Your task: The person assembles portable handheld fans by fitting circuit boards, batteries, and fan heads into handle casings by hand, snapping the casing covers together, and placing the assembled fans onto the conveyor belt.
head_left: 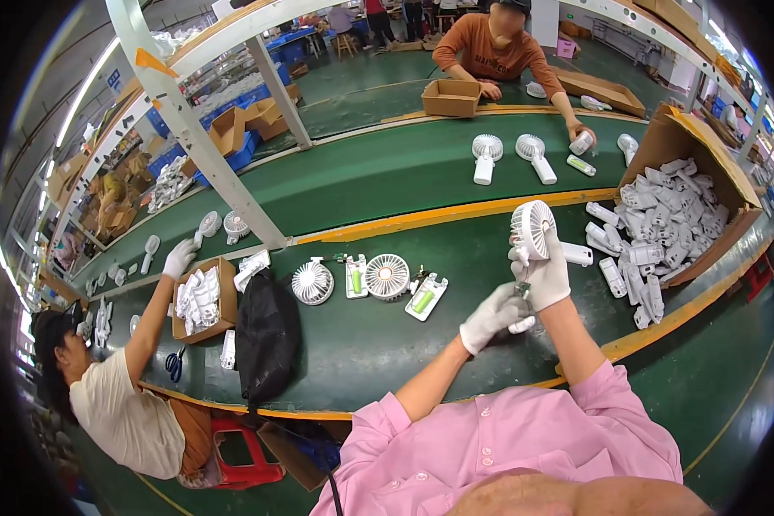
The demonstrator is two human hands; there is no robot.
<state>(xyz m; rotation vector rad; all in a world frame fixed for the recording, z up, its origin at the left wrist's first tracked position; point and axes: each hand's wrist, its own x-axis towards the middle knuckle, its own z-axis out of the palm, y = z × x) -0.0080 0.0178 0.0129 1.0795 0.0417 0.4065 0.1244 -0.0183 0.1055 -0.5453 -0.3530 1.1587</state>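
over the right side of the smooth green table (361,361), seen in the head view, a white fan (531,230) is held up by the right hand (550,277). its round head is at the far end and is tipped up, with its spoked face turned mostly to the right. its long axis seems to run from that head back toward the person, but the lower part is hidden by the gloves. the right fingers are curled in around the fan, just under the head. the left hand (493,316) is held close to the right one, with its fingers bent in near a small dark, shiny bit (522,291); whether that bit is gripped cannot be told.

both hands are covered by white cloth gloves. the fan is made of what looks like hard plastic, with thin slots around its rim. just beside the right hand, a smooth white handle piece (579,254) is seen. to the left, two round fan heads (387,277) are laid down by flat white shells (417,312) with green tube-shaped cells (424,300) in them. a big brown cardboard box (705,142) is filled with long, rounded white pieces (649,206). farther left, a soft, wrinkled black bag (268,344) is seen.
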